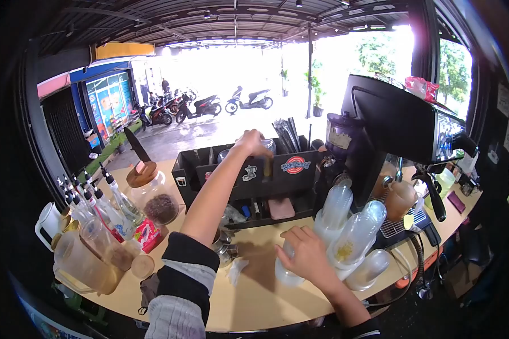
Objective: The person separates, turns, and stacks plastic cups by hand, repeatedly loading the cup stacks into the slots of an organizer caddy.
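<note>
My left hand (252, 143) reaches over the top of a black organizer box (226, 179), its fingers curled down at a compartment beside a clear, rounded plastic piece (267, 147). The fingertips are partly hidden, and what they grip cannot be made out. My right hand (306, 255) is low over the table, its fingers and thumb around a clear plastic cup (288, 277) that stands on the tabletop. Just right of this hand are stacks of clear plastic cups (356, 234), one with yellowish bits showing. Another cup (369, 270) lies tilted in front of them.
Black straws (287, 135) stand in the organizer. A coffee grinder (345, 135) and espresso machine (396, 118) rise at right. Pump bottles (116, 195), a wooden-lidded jar (158, 198) and a pitcher (85, 263) crowd the left. Metal jugs (225, 251) and a crumpled tissue (237, 271) are centre.
</note>
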`<state>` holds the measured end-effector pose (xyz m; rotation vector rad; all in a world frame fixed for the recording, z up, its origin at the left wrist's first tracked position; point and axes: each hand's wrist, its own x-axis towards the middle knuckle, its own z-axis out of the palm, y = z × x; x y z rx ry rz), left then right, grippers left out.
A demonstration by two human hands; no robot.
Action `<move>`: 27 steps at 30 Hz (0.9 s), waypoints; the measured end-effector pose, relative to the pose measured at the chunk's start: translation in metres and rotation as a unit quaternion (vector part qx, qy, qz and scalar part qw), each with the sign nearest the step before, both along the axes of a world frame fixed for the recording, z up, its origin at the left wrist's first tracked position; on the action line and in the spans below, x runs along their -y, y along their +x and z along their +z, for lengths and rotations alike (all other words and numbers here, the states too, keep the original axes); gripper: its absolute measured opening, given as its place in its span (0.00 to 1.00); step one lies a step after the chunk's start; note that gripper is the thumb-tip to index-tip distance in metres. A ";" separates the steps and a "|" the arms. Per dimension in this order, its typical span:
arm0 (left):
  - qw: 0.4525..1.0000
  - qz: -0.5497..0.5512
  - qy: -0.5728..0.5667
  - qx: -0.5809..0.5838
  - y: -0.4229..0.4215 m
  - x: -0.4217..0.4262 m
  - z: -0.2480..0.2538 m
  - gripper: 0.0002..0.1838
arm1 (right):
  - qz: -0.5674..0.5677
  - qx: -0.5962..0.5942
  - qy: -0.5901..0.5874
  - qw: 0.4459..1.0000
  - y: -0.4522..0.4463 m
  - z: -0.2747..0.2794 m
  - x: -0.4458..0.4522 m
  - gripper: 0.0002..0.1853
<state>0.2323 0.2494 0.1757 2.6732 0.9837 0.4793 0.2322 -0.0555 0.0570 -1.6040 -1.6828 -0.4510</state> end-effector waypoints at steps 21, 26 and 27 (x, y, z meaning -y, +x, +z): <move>0.894 -0.122 0.096 0.420 -0.078 0.109 -0.054 0.29 | 0.015 -0.018 0.044 0.999 0.002 -0.012 -0.003 0.14; 0.875 -0.171 -0.132 0.433 -0.121 0.196 -0.144 0.30 | 0.133 -0.152 0.051 0.978 0.018 -0.016 0.002 0.23; 0.879 -0.172 -0.159 0.415 -0.128 0.210 -0.160 0.33 | 0.131 -0.231 0.057 0.962 0.020 -0.019 0.008 0.28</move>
